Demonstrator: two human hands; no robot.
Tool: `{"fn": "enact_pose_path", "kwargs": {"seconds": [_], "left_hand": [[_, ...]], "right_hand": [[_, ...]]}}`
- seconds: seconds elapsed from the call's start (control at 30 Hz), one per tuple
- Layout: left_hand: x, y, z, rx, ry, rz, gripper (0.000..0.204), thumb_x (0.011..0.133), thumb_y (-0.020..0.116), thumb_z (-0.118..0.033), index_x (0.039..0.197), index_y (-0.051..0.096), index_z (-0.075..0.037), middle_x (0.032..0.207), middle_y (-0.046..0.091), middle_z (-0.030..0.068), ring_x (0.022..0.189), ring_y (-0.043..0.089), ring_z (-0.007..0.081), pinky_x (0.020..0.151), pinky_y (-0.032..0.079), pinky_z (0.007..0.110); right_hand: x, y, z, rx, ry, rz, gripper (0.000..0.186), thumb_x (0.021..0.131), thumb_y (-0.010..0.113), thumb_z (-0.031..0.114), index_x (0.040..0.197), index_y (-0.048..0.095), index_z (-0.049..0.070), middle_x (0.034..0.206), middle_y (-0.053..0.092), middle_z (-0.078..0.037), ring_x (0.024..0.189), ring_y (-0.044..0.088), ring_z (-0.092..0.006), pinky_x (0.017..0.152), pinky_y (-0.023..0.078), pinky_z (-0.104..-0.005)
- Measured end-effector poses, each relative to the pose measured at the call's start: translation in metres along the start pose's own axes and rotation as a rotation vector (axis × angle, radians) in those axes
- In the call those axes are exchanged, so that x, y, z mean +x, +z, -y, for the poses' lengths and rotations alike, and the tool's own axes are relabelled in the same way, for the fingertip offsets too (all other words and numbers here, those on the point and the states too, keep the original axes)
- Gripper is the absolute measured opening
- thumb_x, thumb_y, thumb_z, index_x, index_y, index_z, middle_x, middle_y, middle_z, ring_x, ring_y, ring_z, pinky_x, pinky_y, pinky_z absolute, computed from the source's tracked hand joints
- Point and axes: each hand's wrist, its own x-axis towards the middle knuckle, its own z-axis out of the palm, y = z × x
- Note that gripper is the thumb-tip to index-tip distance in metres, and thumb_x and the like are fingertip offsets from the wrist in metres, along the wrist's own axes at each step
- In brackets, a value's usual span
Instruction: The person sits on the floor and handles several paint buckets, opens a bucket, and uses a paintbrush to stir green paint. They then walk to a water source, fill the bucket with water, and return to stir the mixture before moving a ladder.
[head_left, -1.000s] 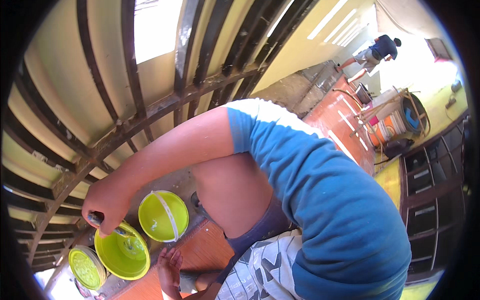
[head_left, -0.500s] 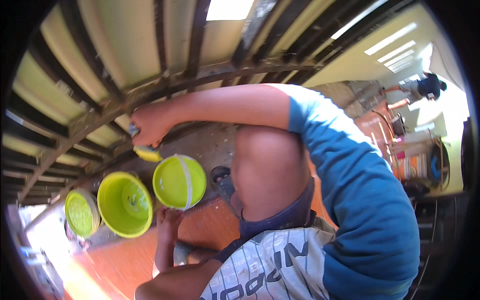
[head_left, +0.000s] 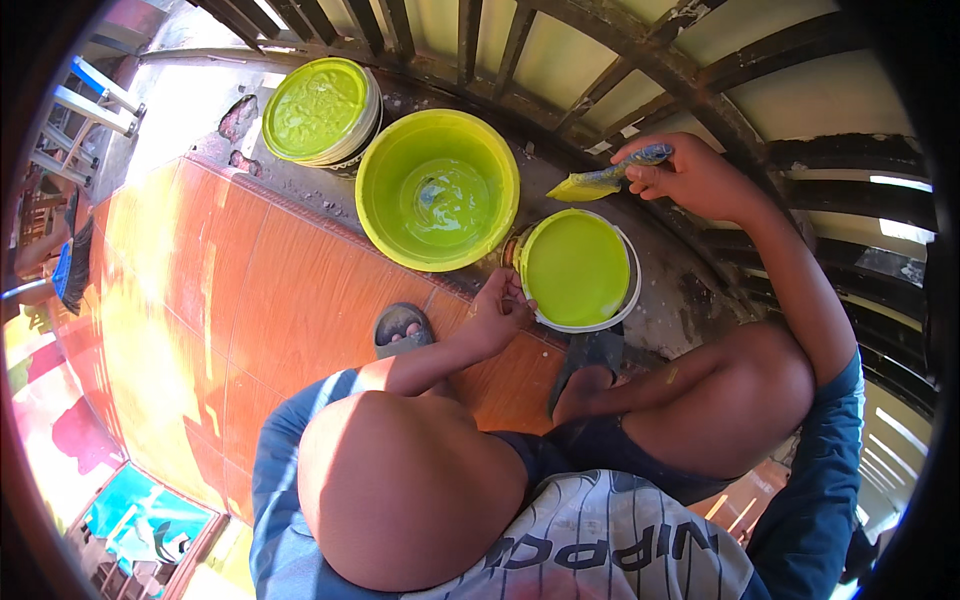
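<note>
My right hand is closed round the blue-flecked handle of a paintbrush, whose bristles are coated yellow-green. The brush is above the far edge of a white-rimmed pail of lime-green paint, beside the slats. At that pail's left rim, the fingers of my left hand are bent and pinched on the edge. Left of the pail stands a wide lime-green tub with a shallow pool of wet paint at its bottom. Farther left is a paint bucket topped with thick, rippled green paint.
Dark slatted bars run along the far side and the right. Orange tiles meet rough concrete beneath the containers. A metal ladder and a broom are at far left. My sandalled foot is close to the tub.
My view has turned toward the containers. My right hand with the paintbrush is now nearer the pail's far edge. The pale strip across the pail's top no longer crosses it.
</note>
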Motion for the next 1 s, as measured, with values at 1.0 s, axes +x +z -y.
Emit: {"fn": "enact_pose_path", "kwargs": {"seconds": [1.0], "left_hand": [[-0.012,-0.013,0.012,-0.489,-0.295,0.047,0.038,0.088,0.069,0.001,0.122,0.052,-0.003,0.101,0.065,0.0081,0.093,0.067,0.0171,0.082,0.058,0.030]], "right_hand": [[0.031,0.037,0.106,0.088,-0.091,0.348,0.027,0.098,0.068,0.014,0.120,0.068,0.000,0.107,0.069,-0.008,0.094,0.069,-0.0179,0.087,0.058,-0.0328]]}}
